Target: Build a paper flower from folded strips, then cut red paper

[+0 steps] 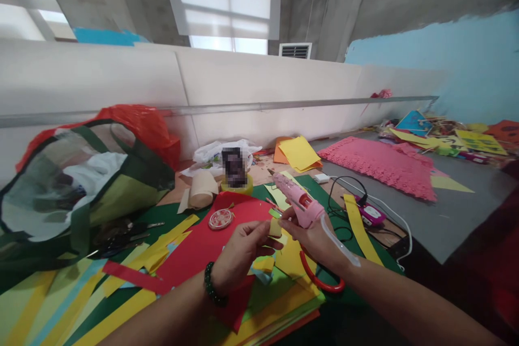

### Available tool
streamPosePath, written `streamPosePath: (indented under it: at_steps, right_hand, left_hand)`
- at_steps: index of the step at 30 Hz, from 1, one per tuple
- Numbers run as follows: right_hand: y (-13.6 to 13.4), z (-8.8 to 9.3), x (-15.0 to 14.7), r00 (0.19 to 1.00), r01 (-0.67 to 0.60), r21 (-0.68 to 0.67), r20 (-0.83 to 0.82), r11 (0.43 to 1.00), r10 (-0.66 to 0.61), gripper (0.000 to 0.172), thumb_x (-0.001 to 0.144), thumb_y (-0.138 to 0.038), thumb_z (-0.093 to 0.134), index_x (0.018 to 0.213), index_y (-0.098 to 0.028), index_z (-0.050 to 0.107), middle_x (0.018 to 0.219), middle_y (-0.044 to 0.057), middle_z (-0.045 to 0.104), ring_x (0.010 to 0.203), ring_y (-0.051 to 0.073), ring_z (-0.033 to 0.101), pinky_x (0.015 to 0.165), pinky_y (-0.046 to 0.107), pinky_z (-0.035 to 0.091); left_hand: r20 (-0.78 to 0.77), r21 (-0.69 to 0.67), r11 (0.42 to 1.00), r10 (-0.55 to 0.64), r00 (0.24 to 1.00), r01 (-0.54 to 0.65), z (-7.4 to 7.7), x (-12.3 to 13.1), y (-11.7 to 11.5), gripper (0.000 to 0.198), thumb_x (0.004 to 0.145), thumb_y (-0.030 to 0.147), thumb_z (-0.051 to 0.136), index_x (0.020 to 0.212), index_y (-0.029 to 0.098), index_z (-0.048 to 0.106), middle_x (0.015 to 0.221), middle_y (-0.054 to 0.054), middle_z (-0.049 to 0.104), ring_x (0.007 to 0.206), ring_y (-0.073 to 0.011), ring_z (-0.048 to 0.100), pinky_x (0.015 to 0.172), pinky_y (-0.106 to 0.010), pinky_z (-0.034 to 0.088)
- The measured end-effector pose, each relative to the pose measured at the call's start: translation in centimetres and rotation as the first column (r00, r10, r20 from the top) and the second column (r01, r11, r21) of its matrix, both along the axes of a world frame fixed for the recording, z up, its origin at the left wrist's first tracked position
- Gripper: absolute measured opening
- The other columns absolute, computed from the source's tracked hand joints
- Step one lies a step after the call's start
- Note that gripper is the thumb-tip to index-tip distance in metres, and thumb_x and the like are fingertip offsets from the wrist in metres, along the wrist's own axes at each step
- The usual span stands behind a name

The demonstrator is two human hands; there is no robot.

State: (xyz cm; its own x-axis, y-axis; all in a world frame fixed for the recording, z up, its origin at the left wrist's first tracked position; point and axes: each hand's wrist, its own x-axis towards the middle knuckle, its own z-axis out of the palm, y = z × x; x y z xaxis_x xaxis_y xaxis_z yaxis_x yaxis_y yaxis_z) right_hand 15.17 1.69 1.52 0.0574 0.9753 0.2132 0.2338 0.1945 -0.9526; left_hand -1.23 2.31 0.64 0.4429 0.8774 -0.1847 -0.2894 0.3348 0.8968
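A small piece of pale yellow paper (275, 228) is pinched between the thumb and fingers of my left hand (239, 251), which wears a dark beaded bracelet. My right hand (318, 240) grips a pink hot glue gun (300, 200), its nozzle pointing up and away to the left. A translucent glue stick (338, 243) sticks out of the gun's back over my wrist. The fingertips of my right hand are at the paper's right edge. Below both hands lies a stack of coloured paper (279, 313) with yellow and light blue scraps on top.
Red paper (190, 259) carries a round red-and-white disc (221, 219). A red scissor-like handle (324, 281) lies under my right forearm. Left are yellow strips (133, 308), keys (156, 224) and a green bag (140, 178). Right are a purple power socket (371, 215), cords and pink lacy cloth (381, 165).
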Motion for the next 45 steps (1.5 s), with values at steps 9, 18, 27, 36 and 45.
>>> streamPosePath:
  at_steps: [9,18,27,36,45]
  right_hand:
    - [-0.4,-0.3,0.6,1.000,-0.001,0.036,0.031,0.999,0.000,0.035,0.071,-0.053,0.068,0.084,-0.024,0.054,0.060,-0.003,0.056,0.047,0.013,0.048,0.045,0.027,0.041]
    - [-3.2,0.6,4.8,0.966,-0.095,0.125,0.251,0.988,0.061,0.038,0.079,-0.061,0.059,0.077,-0.023,0.059,0.064,0.000,0.052,0.054,0.016,0.048,0.050,0.030,0.043]
    - [-5.0,1.7,4.2,0.877,-0.224,0.200,0.469,0.954,0.107,0.039,0.085,-0.062,0.055,0.073,-0.026,0.057,0.075,0.006,0.058,0.069,0.023,0.057,0.060,0.034,0.047]
    - [-4.7,1.9,3.9,0.829,-0.247,0.218,0.551,0.944,0.090,0.037,0.089,-0.056,0.054,0.072,-0.023,0.052,0.071,0.002,0.056,0.062,0.018,0.055,0.054,0.029,0.044]
    - [-4.6,1.4,4.3,0.801,-0.238,0.226,0.595,0.945,0.059,0.040,0.090,-0.058,0.048,0.071,-0.023,0.052,0.071,0.003,0.058,0.063,0.018,0.056,0.054,0.029,0.044]
  left_hand:
    - [-0.034,0.038,0.998,0.057,0.998,-0.056,-0.6,-0.2,0.3,0.036,0.057,0.042,0.088,0.075,0.014,0.074,0.076,-0.006,0.071,0.069,-0.0164,0.067,0.065,-0.024,0.050]
    - [-0.117,0.142,0.976,0.183,0.976,-0.166,-0.1,-0.9,1.5,0.030,0.055,0.039,0.087,0.068,0.015,0.075,0.066,-0.003,0.067,0.061,-0.0139,0.062,0.057,-0.023,0.050]
    - [-0.143,0.207,0.960,0.218,0.965,-0.186,0.6,-0.7,1.1,0.026,0.052,0.033,0.082,0.063,0.014,0.069,0.055,0.002,0.060,0.048,-0.0088,0.050,0.049,-0.021,0.040]
    - [-0.147,0.271,0.944,0.235,0.961,-0.189,1.0,-0.5,0.9,0.021,0.055,0.031,0.077,0.061,0.015,0.066,0.054,0.002,0.059,0.048,-0.0088,0.051,0.048,-0.021,0.039]
    - [-0.132,0.285,0.938,0.242,0.961,-0.197,1.0,-0.6,0.9,0.028,0.054,0.037,0.080,0.063,0.015,0.066,0.054,0.003,0.059,0.048,-0.0086,0.050,0.048,-0.021,0.038]
